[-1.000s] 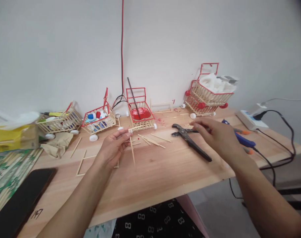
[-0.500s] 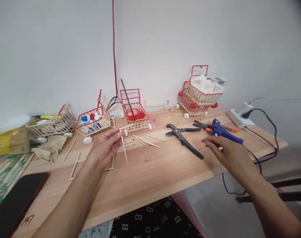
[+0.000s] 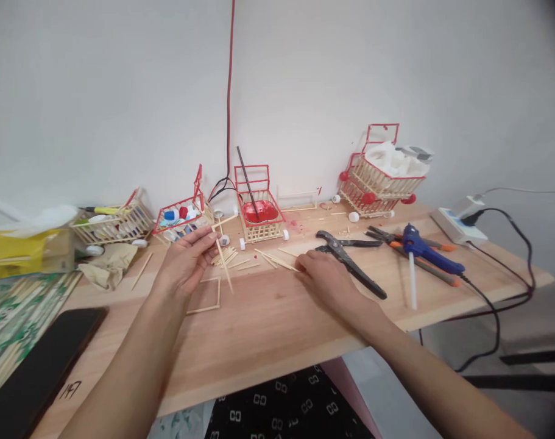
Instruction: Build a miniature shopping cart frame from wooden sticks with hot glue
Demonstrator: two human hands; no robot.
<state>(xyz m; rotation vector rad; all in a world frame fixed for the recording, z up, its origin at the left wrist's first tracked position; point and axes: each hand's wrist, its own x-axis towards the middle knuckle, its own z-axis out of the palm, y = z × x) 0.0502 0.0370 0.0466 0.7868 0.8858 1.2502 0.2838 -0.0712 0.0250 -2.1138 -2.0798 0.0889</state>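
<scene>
My left hand (image 3: 186, 259) pinches a small angled piece of thin wooden sticks (image 3: 225, 264), two sticks joined near the fingertips, raised above the table. My right hand (image 3: 329, 280) is lowered to the tabletop, its fingertips closed at the end of a loose wooden stick (image 3: 277, 261); the grip itself is partly hidden. More short sticks (image 3: 225, 256) lie in a bunch behind the held piece. Under my left hand rests a stick frame (image 3: 219, 294), partly covered by the hand. Black pliers-like cutters (image 3: 357, 271) lie just beyond my right hand.
Small stick carts with red trim stand along the wall; one (image 3: 261, 231) holds a red dish, another (image 3: 387, 189) white material. At right are a blue glue gun (image 3: 426, 250), orange-handled pliers (image 3: 435, 272) and a power strip (image 3: 460, 227). A phone (image 3: 44, 360) lies at left.
My right hand has moved left, from beside the glue gun to the loose sticks. My left hand still holds the joined sticks. The view has shifted slightly.
</scene>
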